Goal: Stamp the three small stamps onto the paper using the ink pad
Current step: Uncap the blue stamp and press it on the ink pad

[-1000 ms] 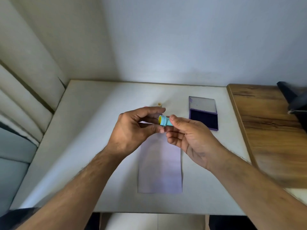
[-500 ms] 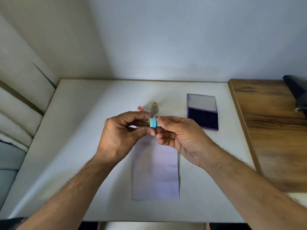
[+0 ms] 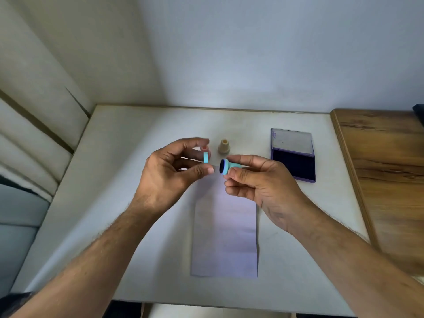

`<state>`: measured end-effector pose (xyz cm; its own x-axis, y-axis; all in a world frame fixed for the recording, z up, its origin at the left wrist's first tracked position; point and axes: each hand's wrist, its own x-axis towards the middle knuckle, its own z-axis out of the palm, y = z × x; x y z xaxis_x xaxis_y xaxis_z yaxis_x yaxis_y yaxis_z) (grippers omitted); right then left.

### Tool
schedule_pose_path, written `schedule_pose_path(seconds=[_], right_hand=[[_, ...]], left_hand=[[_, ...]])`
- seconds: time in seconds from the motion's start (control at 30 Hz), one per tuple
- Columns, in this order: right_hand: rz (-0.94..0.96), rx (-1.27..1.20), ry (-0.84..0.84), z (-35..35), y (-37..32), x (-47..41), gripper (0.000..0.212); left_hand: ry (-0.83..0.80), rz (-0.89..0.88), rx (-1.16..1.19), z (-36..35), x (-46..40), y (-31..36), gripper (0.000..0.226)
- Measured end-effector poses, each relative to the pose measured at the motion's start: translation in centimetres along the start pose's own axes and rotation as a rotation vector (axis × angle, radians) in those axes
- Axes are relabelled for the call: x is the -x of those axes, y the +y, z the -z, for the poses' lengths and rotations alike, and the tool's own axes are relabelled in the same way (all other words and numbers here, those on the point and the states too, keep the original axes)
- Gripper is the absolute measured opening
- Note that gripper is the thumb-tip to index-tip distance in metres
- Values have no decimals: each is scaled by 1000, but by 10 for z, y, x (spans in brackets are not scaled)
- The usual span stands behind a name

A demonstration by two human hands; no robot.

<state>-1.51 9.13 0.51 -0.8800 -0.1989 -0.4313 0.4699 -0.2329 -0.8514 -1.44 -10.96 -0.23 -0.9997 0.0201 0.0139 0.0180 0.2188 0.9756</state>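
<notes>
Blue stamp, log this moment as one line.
left hand: cap | right hand: blue stamp, uncapped | ink pad: open

no legible text, faint unreadable marks on ink pad lid [image 3: 291,141]

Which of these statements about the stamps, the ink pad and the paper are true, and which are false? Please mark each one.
1. The right hand holds the blue stamp. True.
2. The blue cap is on the stamp. False: the left hand holds it apart.
3. The ink pad is closed. False: its lid is open.
4. The beige stamp stands on the table. True.
5. The paper bears three prints. False: none shows.
</notes>
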Motion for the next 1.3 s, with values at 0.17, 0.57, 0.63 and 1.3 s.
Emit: schedule_pose_path(seconds=[0.17, 0.57, 0.63, 1.3], right_hand=[[-9, -4, 46, 0, 1, -2, 18], [-11, -27, 112, 1, 2, -2, 14], [-12, -24, 116, 1, 2, -3, 14], [-38, -139, 75, 3, 4, -3, 26]], left_hand=[[170, 105, -55, 0, -3, -10, 30], [249, 214, -706, 1, 1, -23, 32], [232, 120, -902, 1, 5, -24, 41], [159, 247, -789, 4, 1, -27, 37]])
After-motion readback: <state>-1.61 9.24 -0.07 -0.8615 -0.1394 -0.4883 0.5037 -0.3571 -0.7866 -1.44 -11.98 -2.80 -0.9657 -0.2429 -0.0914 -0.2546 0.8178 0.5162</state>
